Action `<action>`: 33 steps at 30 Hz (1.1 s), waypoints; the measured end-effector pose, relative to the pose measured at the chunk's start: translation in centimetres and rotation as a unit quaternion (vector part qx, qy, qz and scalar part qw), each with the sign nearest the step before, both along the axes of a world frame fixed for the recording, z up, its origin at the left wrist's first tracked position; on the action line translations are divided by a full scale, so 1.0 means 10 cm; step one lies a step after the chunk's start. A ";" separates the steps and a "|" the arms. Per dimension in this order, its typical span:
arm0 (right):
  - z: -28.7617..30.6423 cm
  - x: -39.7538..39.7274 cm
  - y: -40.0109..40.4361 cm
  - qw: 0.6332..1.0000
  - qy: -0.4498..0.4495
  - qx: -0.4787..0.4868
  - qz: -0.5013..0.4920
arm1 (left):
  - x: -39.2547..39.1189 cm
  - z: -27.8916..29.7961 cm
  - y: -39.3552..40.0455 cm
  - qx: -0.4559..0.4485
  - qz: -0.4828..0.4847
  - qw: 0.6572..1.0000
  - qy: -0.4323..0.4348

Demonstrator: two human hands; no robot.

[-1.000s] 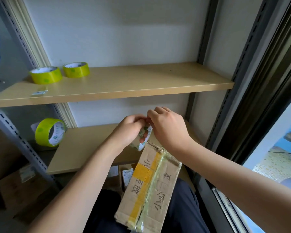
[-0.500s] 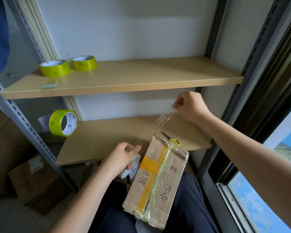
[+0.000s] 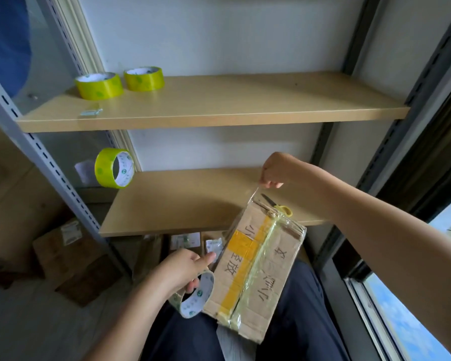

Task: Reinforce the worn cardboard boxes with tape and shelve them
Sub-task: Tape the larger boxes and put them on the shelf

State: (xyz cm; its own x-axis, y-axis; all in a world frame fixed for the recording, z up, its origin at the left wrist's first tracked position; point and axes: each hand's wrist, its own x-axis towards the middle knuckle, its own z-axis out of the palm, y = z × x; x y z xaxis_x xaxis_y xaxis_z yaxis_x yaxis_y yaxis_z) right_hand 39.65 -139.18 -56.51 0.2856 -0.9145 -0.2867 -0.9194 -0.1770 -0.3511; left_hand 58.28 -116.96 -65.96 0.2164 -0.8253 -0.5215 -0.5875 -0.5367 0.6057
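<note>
- Shelves point(image 3: 219, 105): the lower board has bare room just beyond the box for shelving it.
- Box point(image 3: 255, 272) lies on the lap, taping in hand; strips already run along its seam.
- Right hand point(image 3: 271, 173) pinches the strip's free end above the box's far edge.
- Left hand point(image 3: 180, 274) grips the roll point(image 3: 195, 298) beside the box.
- Next, I judge: lay the strip down flat, then cut; scissors point(image 3: 276, 205) lie behind the box.

Handwritten Chinese characters ran along the cardboard box point(image 3: 255, 272) beside the left hand's point(image 3: 179, 273) roll; "小" was legible, the rest unclear.
</note>
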 end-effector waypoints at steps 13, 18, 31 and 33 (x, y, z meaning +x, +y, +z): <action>-0.37 0.01 -0.02 0.988 0.093 0.095 0.074 | 0.01 -0.18 -0.06 0.054 -0.014 0.998 0.030; -0.37 -0.12 0.08 0.962 0.234 -0.104 0.097 | 0.00 -0.20 -0.07 0.062 -0.014 0.998 0.022; -0.81 0.05 0.59 0.796 0.142 -0.306 0.503 | -0.02 -0.20 -0.04 0.051 -0.005 0.998 0.030; -0.96 0.11 0.73 0.774 0.151 -0.297 0.538 | -0.02 -0.23 -0.02 0.046 -0.003 0.998 0.030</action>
State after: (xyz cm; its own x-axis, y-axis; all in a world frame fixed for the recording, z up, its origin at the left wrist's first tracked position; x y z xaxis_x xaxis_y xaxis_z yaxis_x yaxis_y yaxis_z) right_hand 40.73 -131.87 -66.07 0.9759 -0.1889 -0.1089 -0.1508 -0.9455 0.2885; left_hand 58.03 -117.21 -68.31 0.1772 -0.7748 -0.6068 -0.5545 -0.5880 0.5889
